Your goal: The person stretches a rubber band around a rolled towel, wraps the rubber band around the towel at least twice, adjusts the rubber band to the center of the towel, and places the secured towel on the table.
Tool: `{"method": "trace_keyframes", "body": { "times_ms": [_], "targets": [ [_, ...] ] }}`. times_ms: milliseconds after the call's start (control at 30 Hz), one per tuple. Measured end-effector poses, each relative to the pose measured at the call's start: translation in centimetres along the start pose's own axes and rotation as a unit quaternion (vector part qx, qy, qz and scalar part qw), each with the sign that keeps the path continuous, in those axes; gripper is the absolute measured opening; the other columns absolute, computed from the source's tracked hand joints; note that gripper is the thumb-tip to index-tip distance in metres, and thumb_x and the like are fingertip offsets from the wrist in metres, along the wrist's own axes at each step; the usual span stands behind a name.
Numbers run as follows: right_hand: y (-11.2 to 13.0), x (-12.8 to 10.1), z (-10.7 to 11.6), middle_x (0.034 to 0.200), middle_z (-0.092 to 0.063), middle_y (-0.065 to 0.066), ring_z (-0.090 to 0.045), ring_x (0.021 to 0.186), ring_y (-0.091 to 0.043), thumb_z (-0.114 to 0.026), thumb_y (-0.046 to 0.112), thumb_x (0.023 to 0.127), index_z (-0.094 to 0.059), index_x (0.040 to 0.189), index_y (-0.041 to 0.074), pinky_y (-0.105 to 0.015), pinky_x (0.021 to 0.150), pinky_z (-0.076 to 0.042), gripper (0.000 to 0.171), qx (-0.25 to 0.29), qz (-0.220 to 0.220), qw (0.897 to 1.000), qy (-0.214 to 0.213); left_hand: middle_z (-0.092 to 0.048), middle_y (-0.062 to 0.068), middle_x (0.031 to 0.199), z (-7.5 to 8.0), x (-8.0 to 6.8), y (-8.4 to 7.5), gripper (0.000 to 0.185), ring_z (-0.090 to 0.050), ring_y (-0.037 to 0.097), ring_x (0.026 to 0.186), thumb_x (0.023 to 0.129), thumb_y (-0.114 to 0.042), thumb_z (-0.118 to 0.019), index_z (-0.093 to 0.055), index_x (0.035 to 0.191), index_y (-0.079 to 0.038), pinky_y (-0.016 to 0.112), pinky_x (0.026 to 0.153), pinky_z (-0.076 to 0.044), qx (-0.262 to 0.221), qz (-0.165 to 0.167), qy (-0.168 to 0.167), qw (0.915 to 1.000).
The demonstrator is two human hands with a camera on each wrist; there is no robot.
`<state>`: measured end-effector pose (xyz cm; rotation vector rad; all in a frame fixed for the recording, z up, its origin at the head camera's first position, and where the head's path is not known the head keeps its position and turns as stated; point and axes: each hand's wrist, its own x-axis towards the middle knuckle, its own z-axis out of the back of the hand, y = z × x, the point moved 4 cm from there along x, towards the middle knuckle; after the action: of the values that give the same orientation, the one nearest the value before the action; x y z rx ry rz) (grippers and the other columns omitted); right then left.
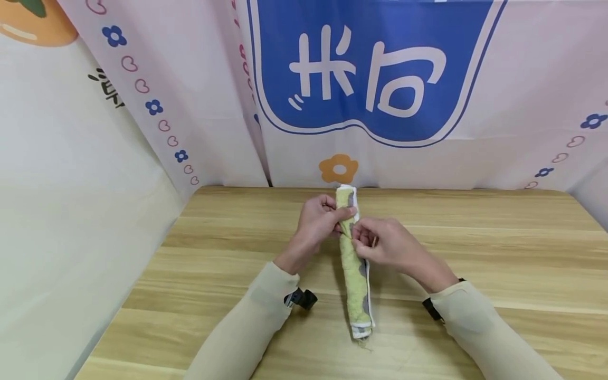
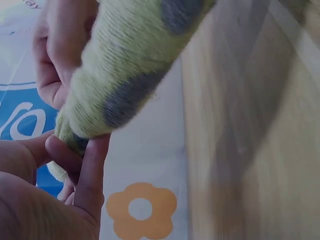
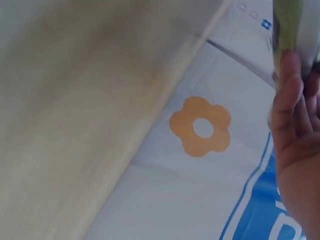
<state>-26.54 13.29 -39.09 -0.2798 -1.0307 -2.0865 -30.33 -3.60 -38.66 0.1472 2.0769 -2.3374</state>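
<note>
A: Where does the rolled towel point(image 1: 355, 264) lie?

B: Lengthwise on the table point(image 1: 475, 253), its far end near the backdrop's orange flower point(image 1: 338, 168).

A: And the hands?

B: The left hand point(image 1: 319, 219) grips the roll's upper part from the left; the right hand point(image 1: 382, 244) pinches it just below, from the right. Both are curled round the cloth.

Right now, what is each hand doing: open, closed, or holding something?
Left hand: closed, gripping the rolled green towel near its far end.
Right hand: closed, pinching the same towel just below the left.
</note>
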Motion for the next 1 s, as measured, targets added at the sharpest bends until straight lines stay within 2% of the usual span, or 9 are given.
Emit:
{"method": "trace_keyframes", "body": {
  "times_ms": [67,133,233,333,467,633,900,1000],
  "targets": [
    [0.1,0.0,-0.1,0.081,-0.065,0.006,-0.062,0.069,-0.007,-0.078,-0.006,0.089,-0.071,0.093,0.007,-0.021,0.059,-0.056,0.015,-0.028,0.044,0.998,-0.041,-0.068,0.008,0.078,0.3,0.1,0.1,0.027,-0.057,0.011,0.055,0.092,-0.014,-0.085,-0.062,0.097,-0.001,0.034,0.058,-0.06,-0.006,0.001,-0.009,0.9999],
    [0.3,0.0,-0.1,0.087,-0.069,0.001,-0.067,0.073,-0.01,-0.082,-0.007,0.087,-0.075,0.097,0.006,-0.021,0.062,-0.058,0.018,-0.053,0.083,0.992,-0.082,-0.068,0.009,0.078,0.7,0.2,0.1,0.026,-0.057,0.01,0.054,0.093,-0.015,-0.084,-0.063,0.098,0.0,0.028,0.053,-0.056,-0.016,0.001,-0.019,0.9997],
    [0.7,0.0,0.0,0.093,-0.072,-0.003,-0.067,0.074,-0.012,-0.087,-0.008,0.082,-0.078,0.102,0.005,-0.021,0.061,-0.057,0.025,-0.09,0.12,0.981,-0.122,-0.068,0.009,0.078,0.9,0.3,0.1,0.026,-0.056,0.008,0.052,0.094,-0.015,-0.083,-0.064,0.101,0.001,0.024,0.052,-0.055,-0.042,0.007,-0.024,0.9988],
    [1.2,0.0,0.0,0.095,-0.072,-0.004,-0.065,0.071,-0.012,-0.088,-0.008,0.081,-0.08,0.104,0.003,-0.023,0.058,-0.055,0.028,-0.126,0.14,0.972,-0.142,-0.068,0.009,0.077,1.1,0.4,0.1,0.025,-0.056,0.007,0.05,0.094,-0.015,-0.083,-0.063,0.1,0.001,0.025,0.052,-0.056,-0.067,0.016,-0.03,0.9972],
    [1.7,-0.1,-0.2,0.095,-0.072,-0.006,-0.067,0.074,-0.014,-0.088,-0.01,0.08,-0.081,0.105,0.001,-0.025,0.059,-0.057,0.028,-0.159,0.143,0.965,-0.153,-0.068,0.008,0.076,1.1,0.4,0.2,0.026,-0.055,0.007,0.049,0.094,-0.014,-0.083,-0.062,0.098,0.0,0.024,0.05,-0.056,-0.093,0.028,-0.033,0.9947],
    [1.7,-0.2,-0.2,0.094,-0.072,-0.007,-0.07,0.075,-0.017,-0.088,-0.013,0.078,-0.08,0.096,-0.001,-0.027,0.061,-0.06,0.023,-0.173,0.133,0.964,-0.152,-0.067,0.008,0.074,0.7,0.4,0.5,0.026,-0.053,0.007,0.048,0.093,-0.013,-0.083,-0.06,0.096,-0.002,0.023,0.049,-0.056,-0.105,0.049,-0.024,0.9929],
    [1.4,0.1,-0.2,0.087,-0.07,-0.007,-0.068,0.069,-0.017,-0.083,-0.011,0.078,-0.072,0.089,0.001,-0.025,0.059,-0.059,0.02,-0.172,0.12,0.967,-0.144,-0.069,0.011,0.08,0.3,0.4,0.6,0.027,-0.052,0.007,0.05,0.093,-0.015,-0.084,-0.063,0.101,0.0,0.025,0.053,-0.059,-0.093,0.063,-0.02,0.9934],
    [1.0,0.0,-0.1,0.085,-0.068,-0.006,-0.068,0.069,-0.016,-0.078,-0.009,0.081,-0.07,0.09,0.001,-0.024,0.059,-0.059,0.017,-0.156,0.106,0.973,-0.134,-0.07,0.01,0.085,0.1,0.3,0.5,0.029,-0.054,0.008,0.054,0.093,-0.018,-0.085,-0.066,0.106,0.001,0.026,0.056,-0.059,-0.085,0.055,-0.006,0.9949]
  ]
}}
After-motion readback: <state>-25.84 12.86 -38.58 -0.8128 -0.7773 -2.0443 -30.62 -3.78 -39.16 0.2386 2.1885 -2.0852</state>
